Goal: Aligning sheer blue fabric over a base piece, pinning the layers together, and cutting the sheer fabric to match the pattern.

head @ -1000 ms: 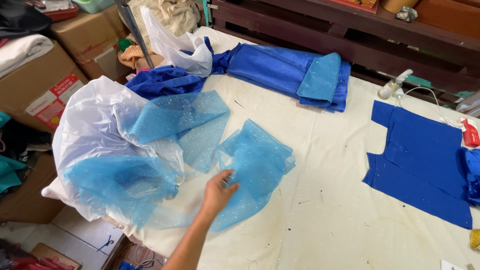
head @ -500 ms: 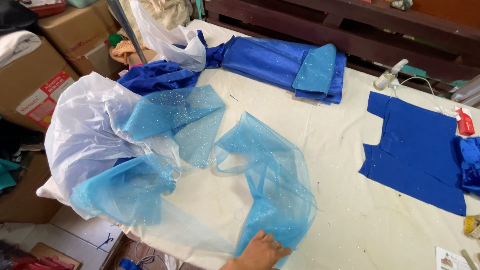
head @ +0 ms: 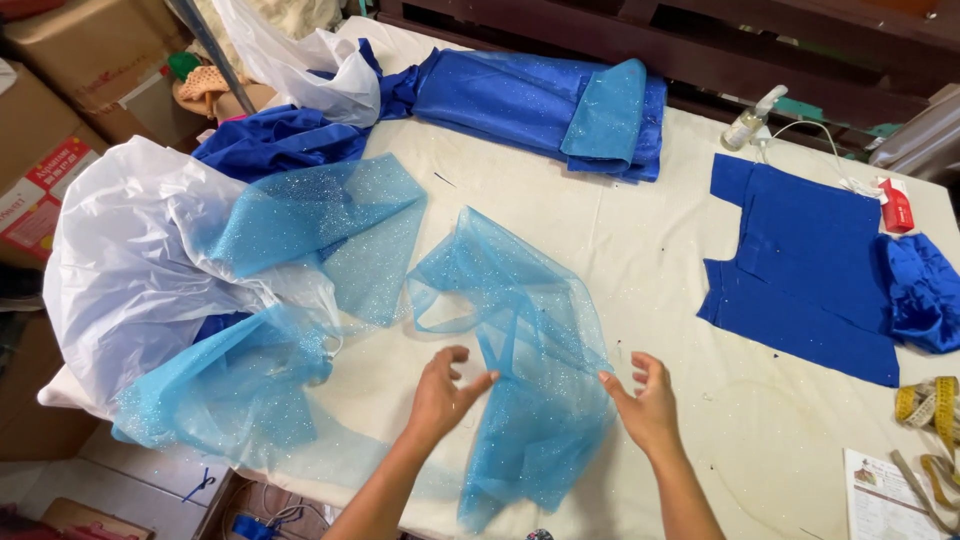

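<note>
Glittery light-blue tulle piece (head: 520,350) lies rumpled on the cream desk (head: 640,250), near its front edge, trailing over that edge below the hands. The left hand (head: 445,392) rests on the tulle's left side with fingers loosely curled, thumb and forefinger seemingly pinching a fold, though the grip is hard to confirm. The right hand (head: 645,400) sits at the tulle's right edge, fingers spread and half open, touching the mesh without closing on it. The fabric looks very light, soft and sheer; it should bunch, slide and snag easily, so a gentle hold along an edge or corner with both hands suits it best. Left of the tulle more glitter tulle (head: 300,230) spills from a white plastic bag (head: 130,270). Beyond the tulle, at the desk's far side, lies a folded royal-blue satin stack (head: 520,105). Right of the tulle lies a flat royal-blue cut panel (head: 800,270), with a yellow measuring tape (head: 930,400) further right.
</note>
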